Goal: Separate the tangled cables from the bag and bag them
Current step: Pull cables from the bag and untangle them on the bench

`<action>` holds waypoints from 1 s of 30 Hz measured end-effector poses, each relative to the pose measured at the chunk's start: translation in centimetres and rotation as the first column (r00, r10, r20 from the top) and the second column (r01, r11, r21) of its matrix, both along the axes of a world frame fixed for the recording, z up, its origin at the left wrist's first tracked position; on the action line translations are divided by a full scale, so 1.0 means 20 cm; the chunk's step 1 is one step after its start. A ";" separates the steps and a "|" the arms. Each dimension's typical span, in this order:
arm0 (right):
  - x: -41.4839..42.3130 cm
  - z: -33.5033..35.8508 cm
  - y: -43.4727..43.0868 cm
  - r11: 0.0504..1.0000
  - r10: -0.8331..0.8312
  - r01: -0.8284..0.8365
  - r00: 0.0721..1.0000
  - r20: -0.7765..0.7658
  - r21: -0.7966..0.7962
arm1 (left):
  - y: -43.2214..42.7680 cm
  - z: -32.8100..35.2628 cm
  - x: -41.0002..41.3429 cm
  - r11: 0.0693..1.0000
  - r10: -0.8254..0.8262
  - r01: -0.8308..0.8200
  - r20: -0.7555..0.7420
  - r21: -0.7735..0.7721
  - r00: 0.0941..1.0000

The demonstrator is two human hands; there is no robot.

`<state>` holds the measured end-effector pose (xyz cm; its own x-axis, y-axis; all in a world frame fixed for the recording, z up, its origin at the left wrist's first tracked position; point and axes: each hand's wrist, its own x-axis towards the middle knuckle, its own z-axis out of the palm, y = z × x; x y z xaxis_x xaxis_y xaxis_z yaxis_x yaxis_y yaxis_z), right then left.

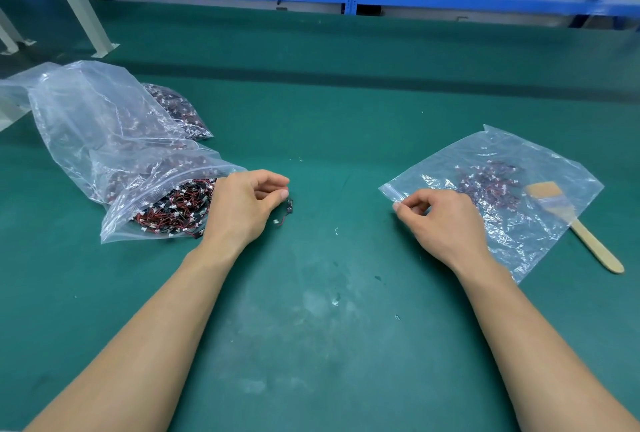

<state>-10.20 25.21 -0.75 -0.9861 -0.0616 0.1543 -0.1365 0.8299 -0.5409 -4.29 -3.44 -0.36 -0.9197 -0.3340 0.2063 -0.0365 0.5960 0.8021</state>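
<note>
A single loose cable (pixel 286 212) lies on the green surface (pixel 329 113) just below the curled fingertips of the left hand (pixel 242 205); whether they pinch it cannot be told. Just left of that hand, the open bag of tangled cables (pixel 114 220) spills red and black wires. Well apart to the right, the right hand (pixel 440 220) pinches the near corner of the flat bag (pixel 533 237), which holds a few sorted cables (pixel 488 182). A wooden-handled brush (pixel 588 237) lies partly on that bag.

Glossy, crinkled clear plastic bags (pixel 114 127) lie on a matt green mat (pixel 311 293) beside a wooden-handled brush (pixel 585 234).
</note>
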 end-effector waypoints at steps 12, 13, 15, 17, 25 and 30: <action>0.00 0.00 0.00 1.000 0.000 0.000 1.000 0.002 0.003 | -0.08 0.05 0.11 0.962 0.037 -0.061 -0.094 -0.265 0.995; 0.00 0.00 0.00 1.000 0.000 0.000 1.000 0.003 0.004 | -0.09 0.06 0.12 0.947 0.037 -0.061 -0.081 -0.314 0.996; 0.00 0.00 0.00 1.000 -0.001 0.001 1.000 0.005 0.003 | -0.11 0.07 0.13 0.921 0.037 -0.059 -0.063 -0.385 0.997; 0.01 0.00 0.00 1.000 0.002 -0.002 1.000 0.004 0.001 | -0.13 0.08 0.14 0.892 0.050 -0.078 -0.074 -0.446 0.996; 0.01 0.00 0.01 1.000 0.011 -0.011 1.000 0.007 -0.004 | -0.17 0.06 0.12 0.820 0.141 -0.141 -0.042 -0.554 0.989; 0.01 0.00 0.01 1.000 0.010 -0.010 1.000 0.007 -0.007 | -0.18 0.07 0.11 0.810 0.229 -0.215 -0.044 -0.546 0.973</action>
<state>-10.04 25.38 -0.68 -0.9865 -0.0704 0.1481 -0.1411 0.8245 -0.5479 -2.04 -7.01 1.00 -0.8409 -0.3691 0.3957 -0.2352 0.9079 0.3471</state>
